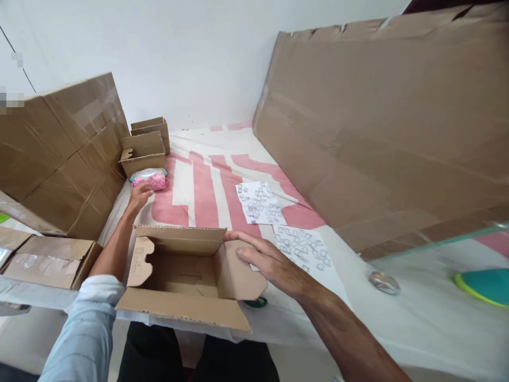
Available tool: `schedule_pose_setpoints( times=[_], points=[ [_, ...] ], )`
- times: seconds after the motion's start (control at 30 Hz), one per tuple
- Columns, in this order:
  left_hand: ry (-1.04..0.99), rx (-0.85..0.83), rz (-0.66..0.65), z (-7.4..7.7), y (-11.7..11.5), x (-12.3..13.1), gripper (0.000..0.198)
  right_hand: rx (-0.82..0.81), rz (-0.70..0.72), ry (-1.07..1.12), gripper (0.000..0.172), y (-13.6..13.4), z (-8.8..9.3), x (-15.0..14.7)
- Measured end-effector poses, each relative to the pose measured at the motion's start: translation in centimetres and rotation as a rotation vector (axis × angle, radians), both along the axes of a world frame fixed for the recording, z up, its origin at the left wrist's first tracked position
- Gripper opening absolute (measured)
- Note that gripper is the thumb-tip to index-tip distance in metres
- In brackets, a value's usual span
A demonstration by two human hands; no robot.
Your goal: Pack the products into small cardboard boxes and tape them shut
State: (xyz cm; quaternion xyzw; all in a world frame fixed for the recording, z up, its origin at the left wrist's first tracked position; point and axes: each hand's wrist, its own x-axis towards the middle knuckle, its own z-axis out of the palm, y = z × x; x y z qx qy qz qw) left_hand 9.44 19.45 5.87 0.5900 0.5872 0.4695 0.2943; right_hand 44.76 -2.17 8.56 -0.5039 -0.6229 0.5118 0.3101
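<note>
An open cardboard box (183, 305) stands at the near table edge in front of me, its flaps folded outward and its visible inside bare. My right hand (266, 260) holds the box at its right flap, thumb on the flap and fingers reaching to the back corner. Farther off on the left, my left hand (140, 199) is at a pink and white soft pack (153, 179), perhaps wet wipes. Its fingers are stretched out against the near side of the pack, not closed around it.
Two small open cartons (145, 162) stand behind the pack. Large cardboard panels rise at left (67, 154) and right (377, 127). Two patterned paper sheets (260, 204) lie mid-table. A tape roll (384, 283) and a teal object (487, 286) are at right; a taped box (47, 260) is at left.
</note>
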Motion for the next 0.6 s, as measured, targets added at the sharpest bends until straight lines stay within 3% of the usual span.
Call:
schedule_pose_setpoints(
  times=[0.17, 0.23, 0.37, 0.47, 0.6],
  points=[
    [-0.246, -0.034, 0.092, 0.6, -11.3, -2.6, 0.056, -0.004, -0.066, 0.006, 0.048, 0.1, 1.1, -0.4],
    [-0.417, -0.008, 0.182, 0.0, -16.4, -3.5, 0.057, 0.006, -0.111, 0.017, 0.050, 0.5, 1.1, -0.5],
    [-0.306, -0.006, 0.259, -2.4, -23.9, -3.8, 0.042, 0.073, -0.205, 0.041, 0.048, 3.1, 0.7, -1.2],
    [-0.117, -0.027, 0.151, -3.8, -25.6, -2.5, 0.028, 0.125, -0.218, 0.079, 0.039, 6.7, 0.6, -3.0],
    [0.126, -0.064, -0.051, -4.2, -22.9, 0.0, 0.023, 0.129, -0.191, 0.185, 0.028, 12.2, 1.3, -7.5]
  ],
)
